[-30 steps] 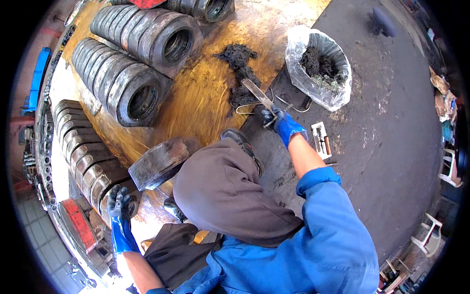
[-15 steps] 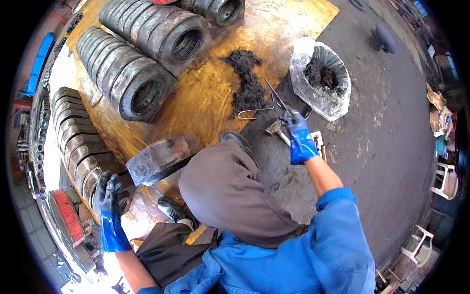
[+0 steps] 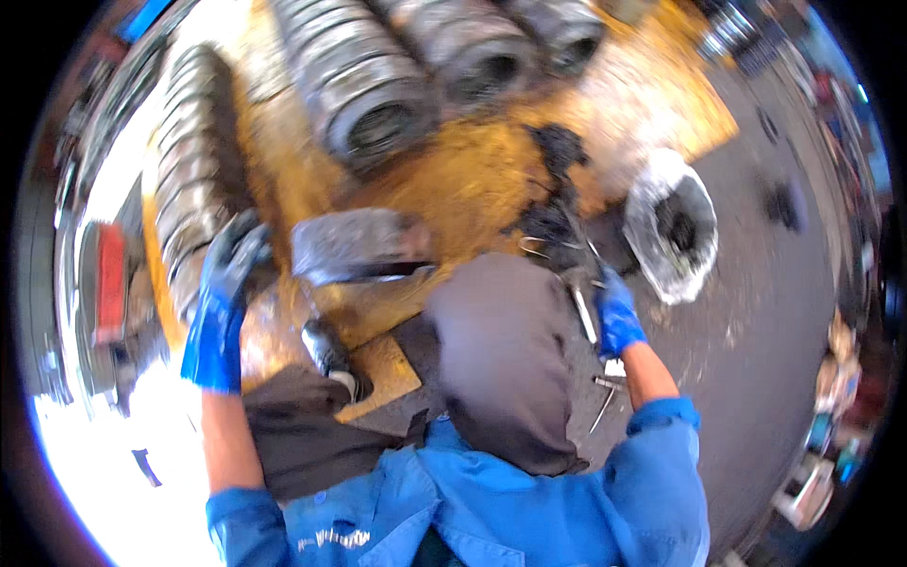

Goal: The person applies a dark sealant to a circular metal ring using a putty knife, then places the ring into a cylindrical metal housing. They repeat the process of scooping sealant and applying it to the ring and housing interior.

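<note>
My left hand point(image 3: 230, 288), in a blue glove with a dark palm, is at the near end of a row of thick metal rings point(image 3: 194, 156). Its fingers look curled over the end ring, though blurred. Beside it on the right, a heavy, blocky metal ring point(image 3: 350, 248) stands on edge on the yellowish sheet. My right hand point(image 3: 616, 317), gloved alike, is closed round a thin pointed metal tool point(image 3: 593, 251). A hammer point(image 3: 583, 307) lies just left of this hand. Dark, fluffy waste point(image 3: 557, 203) is heaped beyond the tool.
More rows of rings point(image 3: 378, 118) lie at the far side on the stained yellow sheet point(image 3: 453, 189). A clear plastic-lined bin point(image 3: 694, 265) with dark waste stands right of my right hand. A red-topped block point(image 3: 110, 283) is at the left. My bent knee point(image 3: 501, 350) rises between my arms.
The whole view has shifted, so things appear farther right, and it is blurred. My left hand has moved onto the row's end ring. My right hand has come lower, beside the hammer, keeping the tool.
</note>
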The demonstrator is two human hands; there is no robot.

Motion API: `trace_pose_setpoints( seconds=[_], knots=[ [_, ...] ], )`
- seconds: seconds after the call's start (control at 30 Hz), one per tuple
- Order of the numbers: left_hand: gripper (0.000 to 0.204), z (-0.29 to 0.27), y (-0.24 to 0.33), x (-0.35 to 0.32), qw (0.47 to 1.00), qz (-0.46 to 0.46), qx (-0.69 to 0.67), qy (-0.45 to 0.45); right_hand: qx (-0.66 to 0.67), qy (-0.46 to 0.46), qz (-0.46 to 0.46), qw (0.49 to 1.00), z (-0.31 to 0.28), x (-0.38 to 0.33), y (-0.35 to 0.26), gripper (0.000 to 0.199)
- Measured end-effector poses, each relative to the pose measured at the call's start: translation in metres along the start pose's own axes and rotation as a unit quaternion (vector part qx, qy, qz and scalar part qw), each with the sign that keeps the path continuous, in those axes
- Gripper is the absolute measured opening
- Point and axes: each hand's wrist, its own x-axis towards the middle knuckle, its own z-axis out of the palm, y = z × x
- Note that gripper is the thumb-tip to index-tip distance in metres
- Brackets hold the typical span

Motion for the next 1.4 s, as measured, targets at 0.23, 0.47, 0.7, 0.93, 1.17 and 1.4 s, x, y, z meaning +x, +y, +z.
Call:
trace_pose_setpoints(
  seconds=[0.23, 0.47, 0.7, 0.93, 1.17, 1.4],
  knots=[
    [0.056, 0.009, 0.019, -0.002, 0.995, 0.094, 0.041, -0.016, 0.044, 0.007, -0.36, 0.932, -0.075, 0.015, -0.145, 0.039],
    [0.058, 0.101, 0.065, -0.058, 0.843, 0.376, 0.341, 0.18, -0.323, -0.074, -0.679, 0.655, 0.001, -0.081, -0.385, 0.038],
    [0.055, 0.192, 0.015, -0.066, 0.806, 0.402, 0.402, 0.166, -0.479, -0.09, -0.796, 0.359, 0.105, -0.139, -0.35, 0.022],
    [0.043, 0.232, -0.025, -0.027, 0.841, 0.409, 0.349, 0.063, -0.482, -0.123, -0.795, 0.347, 0.099, -0.115, -0.324, 0.026],
    [0.032, 0.23, -0.027, 0.005, 0.89, 0.298, 0.344, -0.027, -0.493, -0.163, -0.777, 0.356, 0.118, -0.119, -0.334, 0.038],
    [0.02, 0.218, -0.018, 0.01, 0.926, 0.24, 0.291, -0.015, -0.543, -0.24, -0.737, 0.323, 0.133, -0.123, -0.373, 0.041]
  ],
)
